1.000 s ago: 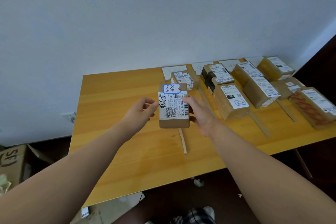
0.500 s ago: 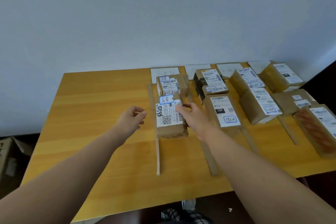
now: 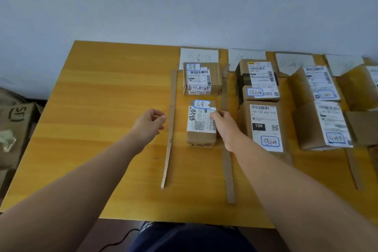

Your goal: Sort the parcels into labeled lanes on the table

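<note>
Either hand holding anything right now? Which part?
Right hand has its fingers on the right edge of the near parcel, which sits on the table. Left hand holds nothing.

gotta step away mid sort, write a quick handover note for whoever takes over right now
Left hand: empty, loosely curled above the table, left of the lane strip.
Right hand: fingertips on the right edge of the small parcel, which lies flat in the leftmost lane.
Done: that lane holds two parcels, this one in front of the rear parcel, under the lane card. The lanes to the right hold sorted boxes too.
Left: let go of the parcel. No unsorted parcels are in view.
</note>
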